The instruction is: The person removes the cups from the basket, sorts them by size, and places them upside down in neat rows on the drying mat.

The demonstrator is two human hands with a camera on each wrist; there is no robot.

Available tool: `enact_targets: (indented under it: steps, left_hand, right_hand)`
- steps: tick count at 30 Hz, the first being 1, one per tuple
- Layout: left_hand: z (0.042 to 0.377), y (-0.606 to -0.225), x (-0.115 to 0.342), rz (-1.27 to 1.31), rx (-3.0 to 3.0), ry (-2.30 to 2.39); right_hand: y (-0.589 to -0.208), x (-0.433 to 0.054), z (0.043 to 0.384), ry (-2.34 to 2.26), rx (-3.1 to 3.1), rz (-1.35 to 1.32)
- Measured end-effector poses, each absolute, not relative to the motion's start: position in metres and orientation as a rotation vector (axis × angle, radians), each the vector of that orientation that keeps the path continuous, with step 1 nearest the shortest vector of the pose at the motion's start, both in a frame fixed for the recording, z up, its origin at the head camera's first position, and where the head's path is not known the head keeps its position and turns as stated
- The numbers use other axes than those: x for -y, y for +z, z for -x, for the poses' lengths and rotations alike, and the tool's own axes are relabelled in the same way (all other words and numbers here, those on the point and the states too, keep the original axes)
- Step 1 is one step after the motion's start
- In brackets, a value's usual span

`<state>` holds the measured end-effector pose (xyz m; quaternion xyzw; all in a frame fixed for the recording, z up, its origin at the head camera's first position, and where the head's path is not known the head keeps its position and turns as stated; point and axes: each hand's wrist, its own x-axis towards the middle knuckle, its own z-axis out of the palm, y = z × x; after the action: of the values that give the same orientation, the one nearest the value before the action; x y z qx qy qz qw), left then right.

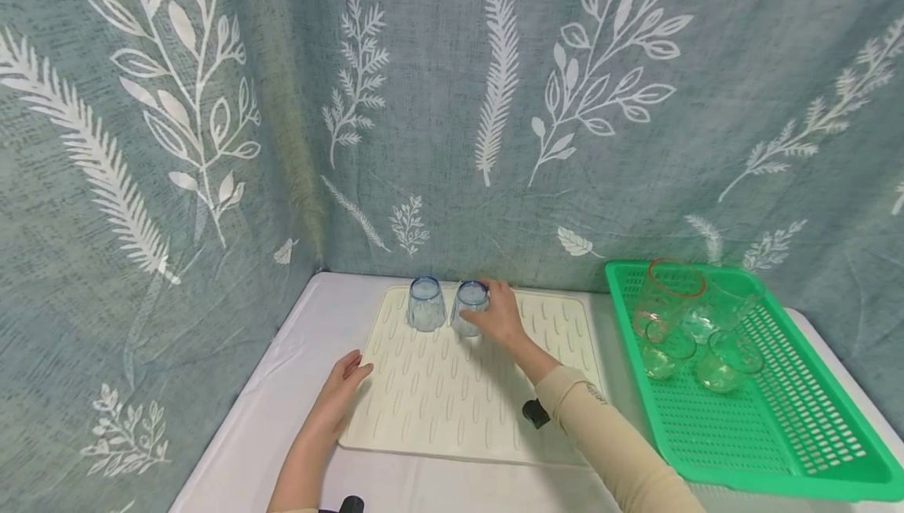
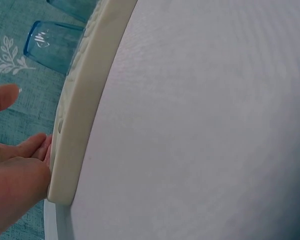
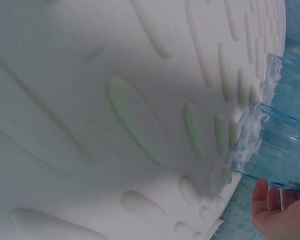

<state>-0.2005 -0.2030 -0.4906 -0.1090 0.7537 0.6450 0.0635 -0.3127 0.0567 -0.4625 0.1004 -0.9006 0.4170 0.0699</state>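
Two blue-tinted glass tumblers stand side by side at the back of a cream ridged mat (image 1: 466, 411), each with its wider end down and thick blue end up. My right hand (image 1: 503, 315) holds the right tumbler (image 1: 468, 323), thumb on its near side and fingers round the right. In the right wrist view, fingertips (image 3: 260, 192) meet that tumbler (image 3: 272, 150) near its blue end. The left tumbler (image 1: 426, 311) stands a short gap away. Beside the mat's left edge is my left hand (image 1: 340, 387), its fingers loosely bent and holding nothing.
A green plastic basket (image 1: 653, 427) stands to the right of the mat. Inside are several clear glasses, among them a tall one with a red rim (image 1: 667, 293) and a smaller cup (image 1: 720, 372). A patterned curtain (image 1: 438, 105) hangs behind the white-covered table (image 1: 275, 387).
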Motion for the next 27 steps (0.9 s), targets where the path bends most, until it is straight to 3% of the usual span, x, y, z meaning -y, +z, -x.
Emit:
enact_targets:
  steps: [8, 21, 27]
  left_hand:
    - [0.2, -0.493, 0.201, 0.326, -2.267, 1.953]
    - [0.201, -0.486, 0.202, 0.347, -2.272, 1.917]
    - [0.202, -0.485, 0.201, 0.353, -2.254, 1.919]
  right_hand:
    - [-0.461, -0.065, 0.301, 1.447, 2.655, -0.248]
    - [-0.431, -0.102, 0.245, 1.991, 2.374, 0.093]
    - [-0.413, -0.127, 0.214, 2.164, 2.22, 0.118]
